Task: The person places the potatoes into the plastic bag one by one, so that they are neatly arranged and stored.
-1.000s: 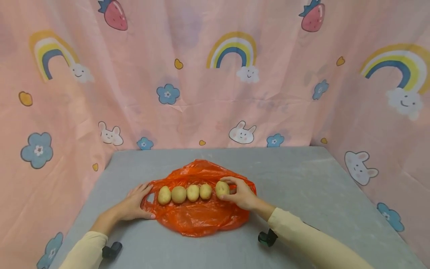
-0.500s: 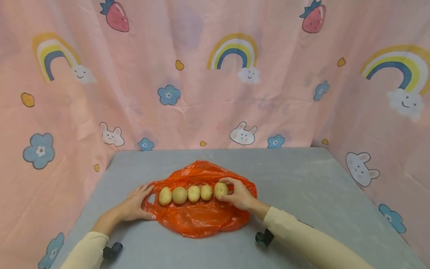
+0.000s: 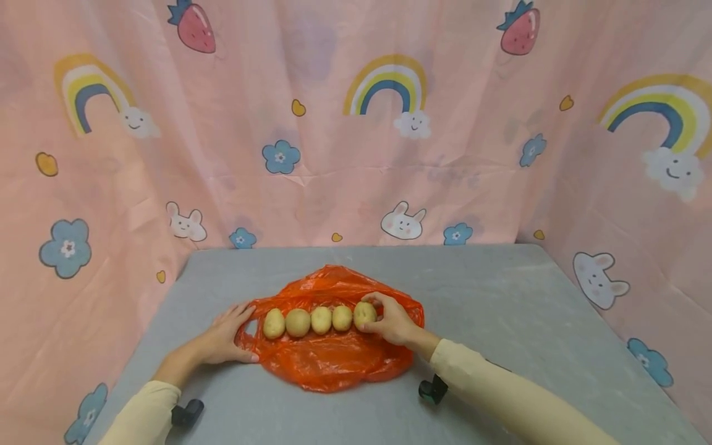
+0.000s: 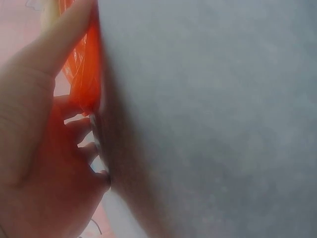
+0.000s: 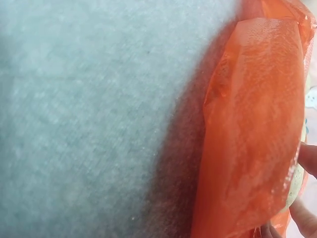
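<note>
A crumpled orange-red plastic bag lies flat on the grey table. On it several potatoes stand in a row from left to right. The rightmost potato is gripped between thumb and fingers of my right hand, beside or against its neighbour. My left hand rests at the bag's left end, thumb and fingers spread along its edge. In the left wrist view, the bag lies by the thumb and fingers. The right wrist view has the bag hiding most of the held potato.
The grey tabletop extends around the bag on all sides. A pink printed curtain encloses the back and both sides. Dark wrist-camera mounts hang under both forearms, the left mount and the right mount.
My right hand has shifted slightly left with its potato, closing the gap to the row. The left hand stays put on the bag's edge.
</note>
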`<action>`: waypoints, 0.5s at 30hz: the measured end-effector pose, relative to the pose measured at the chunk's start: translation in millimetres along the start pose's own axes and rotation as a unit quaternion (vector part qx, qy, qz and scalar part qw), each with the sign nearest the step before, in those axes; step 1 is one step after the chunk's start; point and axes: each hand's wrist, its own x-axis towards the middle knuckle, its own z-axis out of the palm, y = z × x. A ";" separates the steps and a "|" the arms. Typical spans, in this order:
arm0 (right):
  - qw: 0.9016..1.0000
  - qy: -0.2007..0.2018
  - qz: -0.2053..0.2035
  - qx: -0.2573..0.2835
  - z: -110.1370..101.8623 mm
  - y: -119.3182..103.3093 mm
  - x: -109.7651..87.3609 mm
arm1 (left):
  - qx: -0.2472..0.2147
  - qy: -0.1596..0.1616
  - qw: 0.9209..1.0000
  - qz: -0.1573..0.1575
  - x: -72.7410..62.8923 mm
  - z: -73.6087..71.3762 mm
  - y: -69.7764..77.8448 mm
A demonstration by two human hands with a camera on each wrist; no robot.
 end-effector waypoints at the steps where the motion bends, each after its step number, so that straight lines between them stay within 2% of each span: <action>1: 1.000 0.001 -0.001 -0.005 0.4 0.3 0.3 | 0.001 -0.001 1.000 0.000 0.1 0.1 0.0; 15: 0.997 0.007 -0.002 -0.079 2.7 -3.4 0.6 | 0.005 -0.001 1.000 -0.005 -2.0 0.5 0.7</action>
